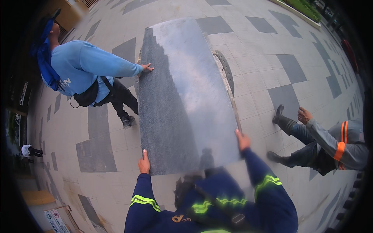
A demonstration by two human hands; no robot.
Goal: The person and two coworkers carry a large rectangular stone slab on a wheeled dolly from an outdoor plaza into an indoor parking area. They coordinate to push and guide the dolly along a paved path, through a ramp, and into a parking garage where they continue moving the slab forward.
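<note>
A large dark grey polished stone slab (182,93) is held above the paved ground. My left hand (144,163) grips its near left corner, thumb up along the edge. My right hand (243,140) clasps the near right edge, fingers over the top. Both my sleeves are dark blue with yellow reflective bands, and the glossy near end of the slab mirrors them. A person in a light blue hoodie (81,66) stands at the far left side with one hand (147,67) pressed on the slab's left edge.
A person in grey workwear with orange stripes (334,145) crouches at the right, boots close to the slab's right edge. A curved dark metal piece (228,73) shows beyond the slab's right side. Grey and beige paving tiles (97,147) surround us. A sign (56,220) stands at lower left.
</note>
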